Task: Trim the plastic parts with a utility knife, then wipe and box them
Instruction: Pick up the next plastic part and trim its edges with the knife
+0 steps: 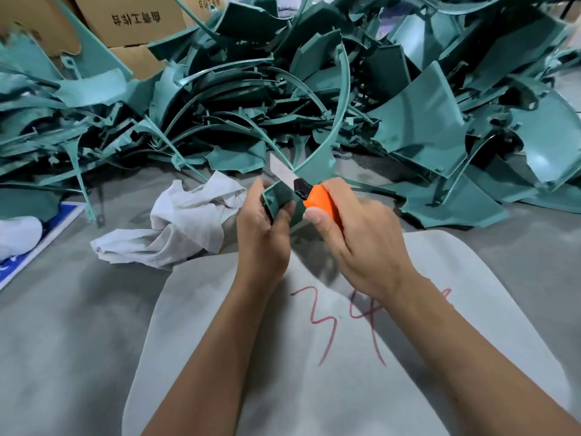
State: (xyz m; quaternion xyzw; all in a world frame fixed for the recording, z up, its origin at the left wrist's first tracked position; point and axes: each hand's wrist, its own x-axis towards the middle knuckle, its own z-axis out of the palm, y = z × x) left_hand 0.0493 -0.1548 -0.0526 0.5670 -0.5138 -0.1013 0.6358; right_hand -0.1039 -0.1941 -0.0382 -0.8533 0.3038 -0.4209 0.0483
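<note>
1. Centre of frame: left hand [262,221] clenched round the lower end of a teal curved plastic part [283,201], thumb laid on its near face, fingers wrapped behind.
2. Just right of it: right hand [352,237] grasping an orange-handled utility knife [320,201], thumb pressed at the handle's near end; bare steel blade [281,169] extended up and to the left, lying against the part's edge just above the left grip.
3. Part's long thin arc rising from the grip toward upper centre, in front of the heap of teal plastic parts [424,121] filling the upper frame.
4. Step in hand, judged: trimming flash from the edge. Best done with a shallow blade angle, short light strokes directed away from the holding fingers, and the part braced firmly to stop the arc flexing.
5. Risk, judged: blade close above the left fingertips; a slip toward them likely to cut.
6. Left of centre on the grey table [63,341]: crumpled white cloth [185,225], ready for wiping.
7. Upper left: brown cardboard boxes [132,23].
</note>
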